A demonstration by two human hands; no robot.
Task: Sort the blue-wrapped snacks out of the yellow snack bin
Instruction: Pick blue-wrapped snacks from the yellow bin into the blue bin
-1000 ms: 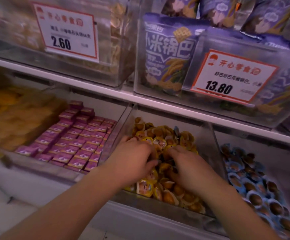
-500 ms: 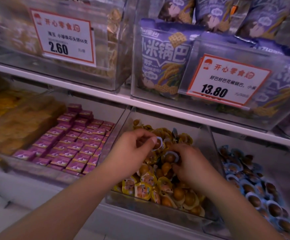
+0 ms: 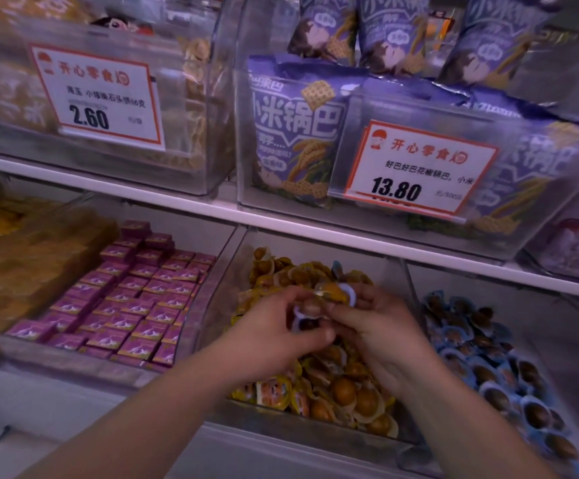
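The clear bin of yellow-wrapped snacks point(image 3: 336, 392) sits in the middle of the lower shelf. Both hands hover above its pile, fingertips almost meeting. My left hand point(image 3: 274, 335) pinches a blue-rimmed snack point(image 3: 305, 319) between thumb and fingers. My right hand point(image 3: 381, 326) holds another blue-rimmed snack point(image 3: 346, 292) at its fingertips, with a yellow wrapper point(image 3: 329, 292) pressed against it. One more blue wrapper point(image 3: 337, 267) pokes out at the back of the yellow pile.
A clear bin of blue-wrapped snacks point(image 3: 481, 357) stands to the right, a bin of purple boxes point(image 3: 132, 299) to the left. Above runs a white shelf edge point(image 3: 177, 198) with bins bearing price tags point(image 3: 416, 167).
Both hands dug in the yellow pile, then lifted out, each with a blue-rimmed snack. They have risen and drawn together above the bin.
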